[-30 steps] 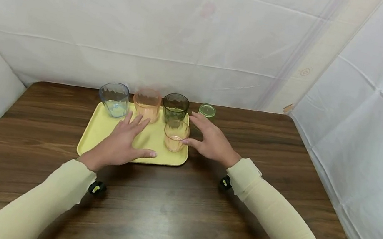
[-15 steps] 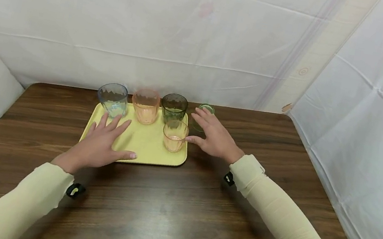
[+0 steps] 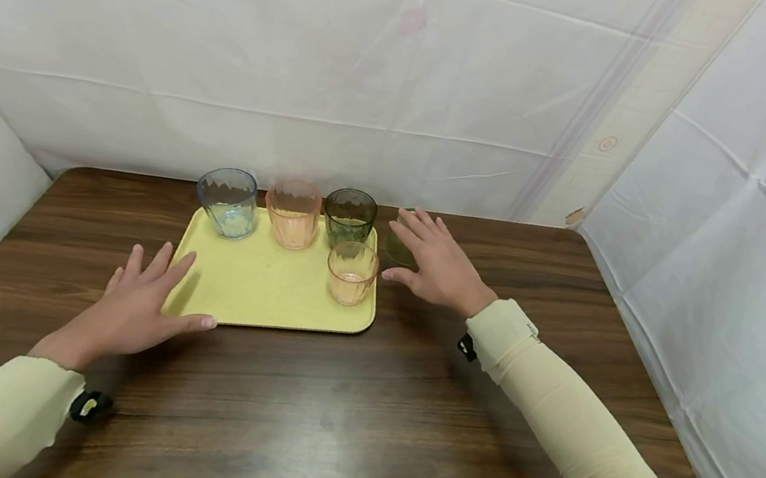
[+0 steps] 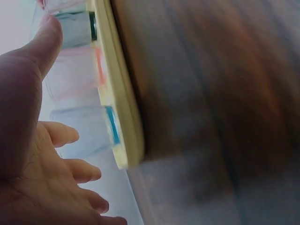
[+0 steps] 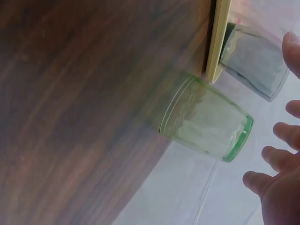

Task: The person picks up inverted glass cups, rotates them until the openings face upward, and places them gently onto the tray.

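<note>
Head view, dark wood table [image 3: 335, 434], white sheet walls [image 3: 308, 49], yellow tray [image 3: 253, 285], both hands' fingers spread, gripping nothing.

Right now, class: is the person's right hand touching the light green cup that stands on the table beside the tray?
Apart. The right wrist view shows open space between the right hand and the light green cup.

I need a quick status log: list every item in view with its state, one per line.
Blue cup: upright on tray, far left.
Large orange cup: upright on tray.
Dark green cup: upright on tray.
Small orange cup: upright at the tray's right edge.
Light green cup: upright on table, off the tray.
Yellow tray: flat on table.
Left hand: open, at tray corner.
Right hand: open, beside light green cup.
</note>
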